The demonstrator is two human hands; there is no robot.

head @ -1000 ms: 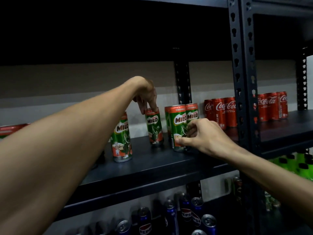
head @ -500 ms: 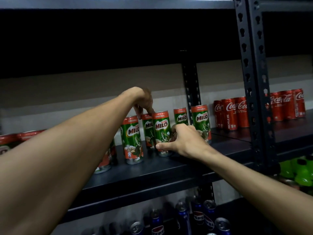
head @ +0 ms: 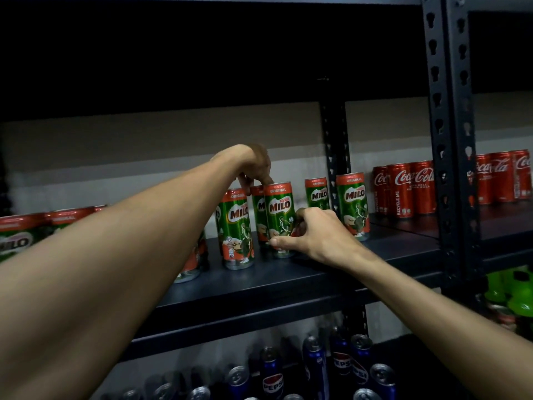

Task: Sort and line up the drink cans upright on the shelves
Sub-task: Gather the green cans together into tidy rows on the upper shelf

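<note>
Green Milo cans stand upright on the dark middle shelf. My right hand grips the lower part of the front Milo can. My left hand reaches from above and pinches the top of a rear Milo can that stands half hidden right behind it. Another Milo can stands just to the left. Two more Milo cans stand to the right, apart from the group. My left forearm hides other Milo cans at the far left.
Red Coca-Cola cans line the back right of the same shelf, past a black upright post. Blue Pepsi cans crowd the shelf below. Green bottles sit low on the right. Another shelf runs overhead.
My right hand slid its Milo can left, away from the two cans on the right and up against the can under my left hand. The view shifted left.
</note>
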